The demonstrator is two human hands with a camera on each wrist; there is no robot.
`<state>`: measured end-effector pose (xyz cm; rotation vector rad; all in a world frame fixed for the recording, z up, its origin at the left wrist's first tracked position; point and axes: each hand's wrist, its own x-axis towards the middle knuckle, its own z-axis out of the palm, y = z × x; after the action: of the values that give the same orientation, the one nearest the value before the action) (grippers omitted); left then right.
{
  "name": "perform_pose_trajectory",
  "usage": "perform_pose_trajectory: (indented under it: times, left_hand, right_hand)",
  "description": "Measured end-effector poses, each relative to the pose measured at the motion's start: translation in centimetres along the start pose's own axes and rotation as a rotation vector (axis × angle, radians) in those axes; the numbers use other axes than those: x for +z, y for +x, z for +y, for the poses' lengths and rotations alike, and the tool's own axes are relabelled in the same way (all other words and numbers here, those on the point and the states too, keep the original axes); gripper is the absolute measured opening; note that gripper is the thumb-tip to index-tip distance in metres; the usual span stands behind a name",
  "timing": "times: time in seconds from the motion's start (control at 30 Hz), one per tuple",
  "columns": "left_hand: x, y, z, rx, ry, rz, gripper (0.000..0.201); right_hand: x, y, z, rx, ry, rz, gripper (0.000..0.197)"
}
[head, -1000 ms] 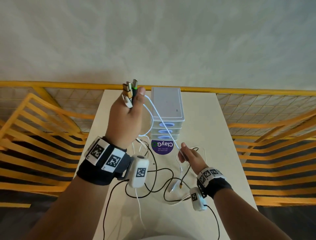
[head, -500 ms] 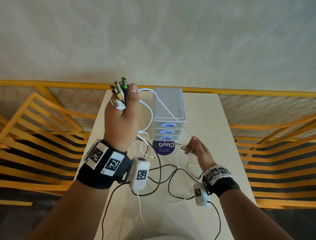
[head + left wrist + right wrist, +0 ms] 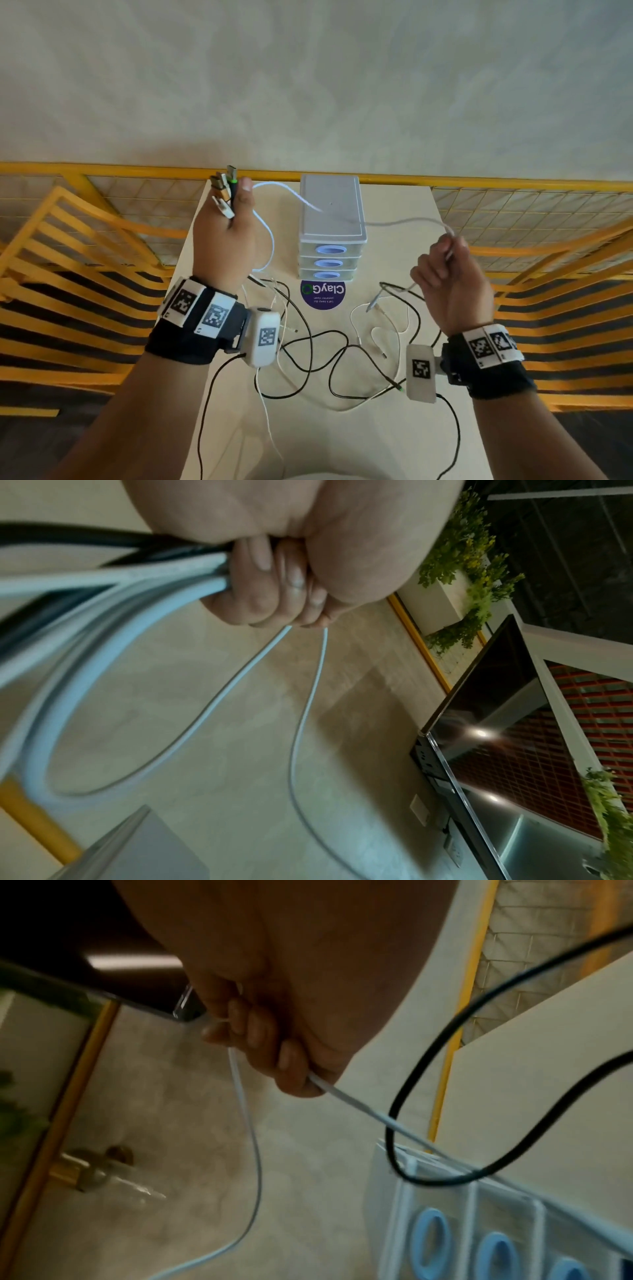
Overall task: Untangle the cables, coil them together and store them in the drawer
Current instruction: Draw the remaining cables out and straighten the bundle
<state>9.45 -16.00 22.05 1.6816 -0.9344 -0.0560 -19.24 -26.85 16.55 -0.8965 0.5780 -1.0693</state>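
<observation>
My left hand [image 3: 224, 236] is raised at the table's far left and grips a bundle of cable ends, whose plugs [image 3: 224, 190] stick out above the fist; the left wrist view shows the fingers [image 3: 274, 588] curled round black and white cables. A white cable [image 3: 394, 224] runs from that fist over the drawer unit [image 3: 330, 219] to my right hand [image 3: 452, 277], lifted at the right, which holds it in its curled fingers [image 3: 274, 1047]. Black and white cables [image 3: 329, 349] lie tangled on the table between my wrists. All three drawers look closed.
A purple round sticker [image 3: 323, 294] lies in front of the drawer unit. Yellow railings [image 3: 68, 240] flank the narrow beige table [image 3: 394, 445] on both sides and behind. Black wires of the wrist cameras hang near the front edge.
My right hand has risen from the table and swung out to the right, drawing the white cable across the drawer unit's top. My left hand drifted slightly left with its bundle.
</observation>
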Motion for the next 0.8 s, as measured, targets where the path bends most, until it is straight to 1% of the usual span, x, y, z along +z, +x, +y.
perform_pose_trajectory:
  times: [0.07, 0.13, 0.2, 0.23, 0.27, 0.3, 0.43, 0.5, 0.57, 0.6, 0.7, 0.8]
  left_hand:
    - [0.1, -0.5, 0.3, 0.004, 0.009, -0.019, 0.035]
    - [0.7, -1.5, 1.3, 0.029, -0.007, -0.101, 0.026]
    - [1.7, -2.9, 2.2, 0.084, -0.019, -0.242, 0.018]
    - [2.4, -3.5, 2.1, 0.136, 0.0, -0.319, 0.017]
    - [3.2, -4.1, 1.9, 0.18, 0.021, -0.396, 0.017]
    - [4.1, -4.7, 1.3, 0.195, 0.038, -0.46, 0.02]
    - [7.4, -6.9, -0.5, 0.135, 0.077, -0.659, 0.027]
    - [8.3, -7.6, -1.1, 0.062, 0.065, -0.73, 0.029]
    - [8.5, -7.8, -1.7, -0.032, 0.037, -0.758, 0.029]
    - [8.4, -7.9, -1.9, -0.052, 0.036, -0.771, 0.028]
    - [7.8, -8.3, -1.8, -0.085, 0.022, -0.838, 0.031]
    - [7.7, -8.6, -1.6, -0.118, -0.031, -0.897, 0.032]
  right_hand:
    - [0.9, 0.0, -0.9, -0.037, -0.011, -0.022, 0.029]
    - [2.5, 0.1, -1.2, -0.057, -0.068, -0.064, 0.03]
    - [4.1, 0.2, -0.9, -0.042, -0.059, -0.114, 0.03]
    - [4.9, 0.4, -0.7, -0.024, -0.038, -0.135, 0.029]
    - [5.5, 0.5, -0.5, -0.007, -0.016, -0.151, 0.028]
    - [6.0, 0.6, -0.3, 0.009, 0.007, -0.165, 0.028]
    - [7.5, 0.7, 0.1, 0.052, 0.103, -0.204, 0.027]
    - [7.9, 0.8, 0.1, 0.058, 0.125, -0.205, 0.026]
    - [8.1, 1.0, 0.1, 0.053, 0.147, -0.186, 0.028]
    - [8.1, 1.1, 0.1, 0.05, 0.168, -0.168, 0.029]
    - [8.1, 1.4, 0.0, 0.037, 0.239, -0.111, 0.031]
    - [8.2, 1.8, 0.0, 0.016, 0.251, -0.08, 0.031]
